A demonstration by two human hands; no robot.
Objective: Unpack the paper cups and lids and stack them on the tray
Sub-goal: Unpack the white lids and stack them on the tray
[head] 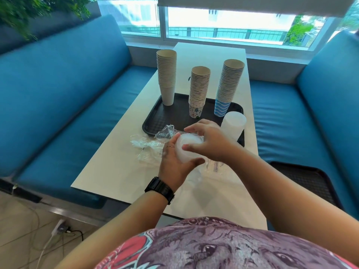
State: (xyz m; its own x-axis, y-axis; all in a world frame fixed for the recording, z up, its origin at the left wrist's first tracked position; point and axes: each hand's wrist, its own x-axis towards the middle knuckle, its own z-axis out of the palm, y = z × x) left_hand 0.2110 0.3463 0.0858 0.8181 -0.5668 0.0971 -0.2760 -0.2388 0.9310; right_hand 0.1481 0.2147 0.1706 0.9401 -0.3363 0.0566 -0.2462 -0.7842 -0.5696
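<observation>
Three tall stacks of paper cups stand on the black tray: plain white cups, patterned cups and blue wavy cups. A stack of translucent white lids stands at the tray's near right corner. Over the white table, my left hand grips a second stack of lids from the side. My right hand curls over its top end. Clear plastic wrap trails off the stack's lower end.
Empty clear plastic bags lie crumpled by the tray's near edge. A second black tray rests on the blue bench to my right. Blue benches flank the narrow table; a window is at its far end.
</observation>
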